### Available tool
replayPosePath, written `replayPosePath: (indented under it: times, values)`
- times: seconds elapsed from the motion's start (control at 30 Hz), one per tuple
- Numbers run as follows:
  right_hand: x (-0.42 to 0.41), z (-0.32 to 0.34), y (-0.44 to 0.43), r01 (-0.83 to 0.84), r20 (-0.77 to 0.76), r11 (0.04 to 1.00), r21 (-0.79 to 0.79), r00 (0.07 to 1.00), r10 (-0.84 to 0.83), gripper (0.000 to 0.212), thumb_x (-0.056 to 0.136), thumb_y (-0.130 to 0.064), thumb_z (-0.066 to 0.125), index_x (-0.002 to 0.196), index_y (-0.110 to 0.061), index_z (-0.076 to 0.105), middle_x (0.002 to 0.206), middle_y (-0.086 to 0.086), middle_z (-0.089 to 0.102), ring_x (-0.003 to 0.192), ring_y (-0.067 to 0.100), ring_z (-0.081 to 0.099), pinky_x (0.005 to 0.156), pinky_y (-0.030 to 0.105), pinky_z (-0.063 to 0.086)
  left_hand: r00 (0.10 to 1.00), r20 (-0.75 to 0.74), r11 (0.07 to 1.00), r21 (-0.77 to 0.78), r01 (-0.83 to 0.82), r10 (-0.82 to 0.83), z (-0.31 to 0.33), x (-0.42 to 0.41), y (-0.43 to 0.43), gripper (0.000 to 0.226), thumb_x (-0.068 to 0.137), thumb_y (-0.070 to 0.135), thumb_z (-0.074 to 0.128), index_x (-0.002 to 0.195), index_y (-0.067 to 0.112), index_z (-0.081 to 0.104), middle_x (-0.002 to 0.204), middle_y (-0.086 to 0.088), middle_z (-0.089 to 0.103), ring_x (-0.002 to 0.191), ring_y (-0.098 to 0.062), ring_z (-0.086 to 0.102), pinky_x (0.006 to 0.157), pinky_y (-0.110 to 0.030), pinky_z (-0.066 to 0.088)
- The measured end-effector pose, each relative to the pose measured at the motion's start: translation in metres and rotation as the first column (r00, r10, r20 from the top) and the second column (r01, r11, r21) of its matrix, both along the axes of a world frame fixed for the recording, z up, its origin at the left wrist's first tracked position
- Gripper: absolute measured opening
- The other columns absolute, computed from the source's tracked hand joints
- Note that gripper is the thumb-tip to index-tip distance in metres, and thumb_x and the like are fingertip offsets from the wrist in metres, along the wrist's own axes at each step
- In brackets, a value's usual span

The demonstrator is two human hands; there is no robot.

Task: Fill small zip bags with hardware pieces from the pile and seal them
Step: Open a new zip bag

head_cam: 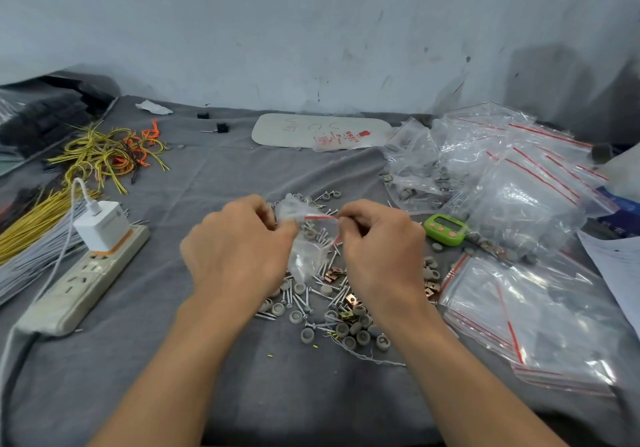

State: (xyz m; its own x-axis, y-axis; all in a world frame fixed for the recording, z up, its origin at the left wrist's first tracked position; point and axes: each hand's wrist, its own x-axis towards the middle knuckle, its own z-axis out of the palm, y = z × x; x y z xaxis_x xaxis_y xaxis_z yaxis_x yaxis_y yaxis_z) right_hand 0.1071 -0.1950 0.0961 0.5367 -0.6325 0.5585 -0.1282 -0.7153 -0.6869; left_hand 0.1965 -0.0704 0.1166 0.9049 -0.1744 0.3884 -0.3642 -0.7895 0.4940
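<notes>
Above the hardware pile [329,308] at the middle of the table [214,176], left hand [239,245] and right hand [377,249] each pinch a small zip bag [311,242] by its red-striped mouth, apparently spreading it for filling.

The one camera rides on the person's head and looks forward and down across the grey cloth [214,176] to the wall [311,30], which fills the top third of the view. It sits close over the work. Both forearms run up from the bottom edge, and the left hand [239,249] and right hand [377,249] meet just below mid-frame, both pinching a zip bag [311,249] above the pile [332,301]. The wide lens takes in the power strip [79,280] and wires [104,155] at the left side and the spare bags [540,308] at the right.
</notes>
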Motion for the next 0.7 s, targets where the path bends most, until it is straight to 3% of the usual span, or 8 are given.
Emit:
replayPosePath:
  times: [0.1, 0.17, 0.23, 0.37, 0.43, 0.53, 0.6, 0.7]
  values:
    - [-0.001, 0.002, 0.003, -0.079, 0.130, 0.993, 0.092, 0.989, 0.067, 0.015, 0.085, -0.012, 0.075, 0.084, -0.027, 0.079, 0.072, -0.028, 0.071, 0.067, -0.006, 0.068, 0.062, 0.009, 0.049, 0.981, -0.165, 0.995, 0.008, 0.100, -0.097, -0.004, -0.002, 0.000, 0.051, 0.068, 0.071, 0.041, 0.066, 0.029, 0.070, 0.057, 0.008, 0.062, 0.064, -0.019, 0.053, 0.057, -0.031, 0.032]
    - [-0.004, 0.004, 0.002, -0.089, 0.139, 0.994, 0.067, 0.987, 0.079, 0.015, 0.085, -0.012, 0.076, 0.085, -0.026, 0.079, 0.076, -0.026, 0.073, 0.066, -0.004, 0.069, 0.063, 0.017, 0.054, 0.932, -0.290, 0.964, 0.082, 0.251, -0.218, -0.003, 0.003, 0.004, 0.035, 0.071, 0.064, 0.050, 0.062, 0.039, 0.072, 0.050, 0.009, 0.065, 0.064, -0.015, 0.062, 0.055, -0.027, 0.037]
    - [-0.006, 0.005, -0.003, -0.029, 0.122, 1.000, -0.005, 0.992, 0.030, 0.013, 0.085, -0.011, 0.077, 0.086, -0.024, 0.080, 0.077, -0.019, 0.074, 0.067, 0.002, 0.069, 0.068, 0.026, 0.057, 0.906, -0.352, 0.960, 0.065, 0.273, -0.234, 0.002, 0.011, 0.010, 0.017, 0.071, 0.052, 0.063, 0.056, 0.046, 0.069, 0.048, 0.012, 0.064, 0.064, -0.010, 0.064, 0.056, -0.026, 0.039]
    - [-0.005, 0.010, -0.003, 0.057, 0.034, 0.997, -0.050, 0.998, -0.055, 0.011, 0.089, -0.013, 0.075, 0.088, -0.022, 0.080, 0.075, -0.006, 0.076, 0.070, 0.019, 0.070, 0.069, 0.037, 0.057, 0.988, -0.136, 0.997, -0.028, 0.072, -0.075, 0.005, 0.016, 0.013, 0.005, 0.062, 0.049, 0.069, 0.061, 0.045, 0.068, 0.054, 0.006, 0.064, 0.069, -0.024, 0.063, 0.057, -0.028, 0.035]
    - [-0.005, 0.014, 0.009, 0.086, 0.036, 0.968, -0.235, 0.996, -0.080, 0.011, 0.087, -0.013, 0.075, 0.086, -0.024, 0.079, 0.076, -0.005, 0.076, 0.072, 0.023, 0.069, 0.067, 0.034, 0.053, 0.994, -0.099, 0.998, -0.049, 0.041, -0.045, 0.001, 0.011, 0.011, 0.010, 0.065, 0.041, 0.070, 0.059, 0.032, 0.068, 0.053, 0.004, 0.062, 0.069, -0.027, 0.062, 0.054, -0.028, 0.033]
    - [-0.006, 0.008, 0.029, -0.119, 0.028, 0.874, -0.471, 0.988, 0.150, 0.013, 0.083, -0.006, 0.071, 0.084, -0.017, 0.079, 0.078, -0.001, 0.075, 0.072, 0.023, 0.065, 0.064, 0.035, 0.050, 0.993, -0.086, 0.993, -0.093, 0.076, -0.084, -0.003, 0.006, 0.008, 0.008, 0.066, 0.031, 0.066, 0.062, 0.039, 0.066, 0.050, 0.001, 0.059, 0.066, -0.028, 0.061, 0.053, -0.030, 0.037]
    - [-0.001, 0.001, 0.034, -0.255, -0.142, 0.883, -0.393, 0.966, 0.216, 0.018, 0.085, -0.006, 0.063, 0.089, -0.017, 0.077, 0.077, 0.001, 0.073, 0.074, 0.027, 0.066, 0.067, 0.039, 0.049, 0.988, -0.080, 0.987, -0.102, 0.127, -0.135, -0.004, 0.007, 0.007, 0.009, 0.068, 0.030, 0.066, 0.060, 0.031, 0.066, 0.049, 0.000, 0.058, 0.065, -0.029, 0.062, 0.054, -0.031, 0.040]
    - [0.008, -0.009, 0.025, -0.273, -0.380, 0.952, -0.141, 0.902, 0.203, 0.025, 0.092, -0.014, 0.052, 0.101, -0.023, 0.073, 0.085, 0.002, 0.074, 0.083, 0.027, 0.066, 0.072, 0.036, 0.048, 0.951, -0.103, 0.954, -0.114, 0.278, -0.290, -0.005, 0.004, 0.009, 0.014, 0.068, 0.034, 0.073, 0.059, 0.027, 0.064, 0.046, 0.005, 0.058, 0.055, -0.014, 0.060, 0.050, -0.027, 0.038]
